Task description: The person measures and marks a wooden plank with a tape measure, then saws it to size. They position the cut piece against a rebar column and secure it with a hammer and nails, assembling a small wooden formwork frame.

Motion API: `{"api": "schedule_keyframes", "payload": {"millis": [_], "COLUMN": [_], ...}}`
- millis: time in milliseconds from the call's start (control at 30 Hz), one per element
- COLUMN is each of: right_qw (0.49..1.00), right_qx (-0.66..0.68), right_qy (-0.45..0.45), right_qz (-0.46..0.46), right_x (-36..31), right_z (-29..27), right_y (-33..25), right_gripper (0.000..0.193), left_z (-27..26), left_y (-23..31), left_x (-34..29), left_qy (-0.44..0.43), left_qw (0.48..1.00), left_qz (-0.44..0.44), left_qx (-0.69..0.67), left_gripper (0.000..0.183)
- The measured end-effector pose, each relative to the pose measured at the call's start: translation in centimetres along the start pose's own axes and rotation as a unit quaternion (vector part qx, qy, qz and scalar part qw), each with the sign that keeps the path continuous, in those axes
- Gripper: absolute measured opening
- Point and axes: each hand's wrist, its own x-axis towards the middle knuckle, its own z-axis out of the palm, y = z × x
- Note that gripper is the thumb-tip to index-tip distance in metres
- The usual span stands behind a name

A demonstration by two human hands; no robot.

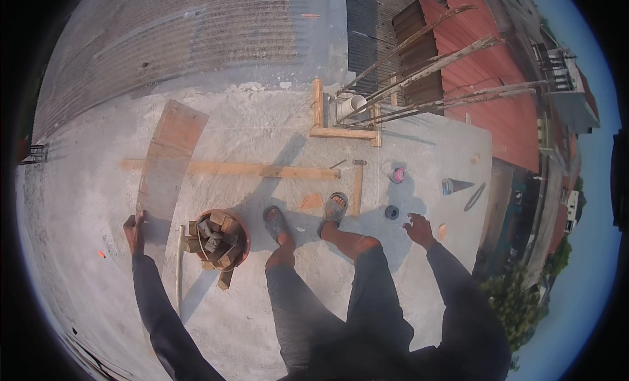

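My left hand (135,234) grips the near end of a long, thin brown board (171,152). The board slants away from me, its far end reddish and its near part greyer. Off to the right, my right hand (419,230) hangs over the concrete with fingers apart and holds nothing that I can see. A small round black object (392,212) lies closest to it. Between my left hand and my feet stands a reddish bucket (246,240) full of wood offcuts (216,237).
A long timber strip (262,170) lies across the concrete beside a hammer (358,188). Steel rods (426,70) jut from a wooden frame (344,133) holding a white pipe (352,107). A pale pole (180,269) stands by the bucket. Right of me, the slab edge drops off.
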Motion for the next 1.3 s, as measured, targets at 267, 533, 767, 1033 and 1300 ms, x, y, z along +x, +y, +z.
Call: {"api": "schedule_keyframes", "payload": {"millis": [267, 533, 767, 1033, 1300], "right_qw": [0.982, 0.942, 0.904, 0.929, 0.943], "right_qx": [0.041, 0.14, 0.142, 0.117, 0.124], "right_qy": [0.176, 0.282, 0.39, 0.343, 0.301], "right_qz": [0.06, 0.119, 0.1, 0.077, 0.069], "right_x": [24.9, 37.8, 40.1, 44.6, 47.2], "right_z": [10.8, 19.9, 24.5, 23.8, 25.1], "right_y": [7.3, 12.4, 10.5, 16.3, 19.4], "right_gripper": [0.066, 0.059, 0.048, 0.077, 0.102], "left_z": [17.4, 28.9, 31.0, 33.2, 31.8], "left_y": [-11.8, -13.3, -18.1, -14.4, -1.9], "left_x": [10.2, 15.1, 15.4, 15.8, 12.9], "left_qy": [-0.035, -0.2, -0.284, -0.313, -0.166], "left_qw": [0.997, 0.965, 0.895, 0.857, 0.9], "left_qz": [-0.05, -0.112, -0.089, -0.032, 0.0], "left_qx": [0.041, 0.13, 0.332, 0.409, 0.402], "left_gripper": [0.063, 0.068, 0.07, 0.066, 0.062]}}
